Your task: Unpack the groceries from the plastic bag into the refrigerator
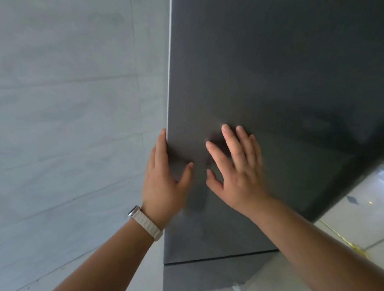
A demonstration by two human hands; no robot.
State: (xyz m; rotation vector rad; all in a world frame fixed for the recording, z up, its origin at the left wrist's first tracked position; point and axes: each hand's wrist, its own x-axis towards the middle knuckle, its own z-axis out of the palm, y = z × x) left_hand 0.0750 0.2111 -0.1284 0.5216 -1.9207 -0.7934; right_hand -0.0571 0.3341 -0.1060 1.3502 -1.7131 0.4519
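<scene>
Centre to 3 o'clock: tall dark grey matte refrigerator door (270, 82), probably closed. Pale grey tiled wall (65, 91) at 9. Glossy white floor (364, 203) at 4. right hand (241, 178) flat on the door face, fingers spread wide. left hand (163, 184) pinches the door's 9 o'clock edge. cream-strap watch (146, 222) on left wrist.

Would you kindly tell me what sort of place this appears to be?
Probably a home kitchen: a tall dark grey refrigerator stands beside a pale grey tiled wall, on a glossy white tiled floor.
</scene>
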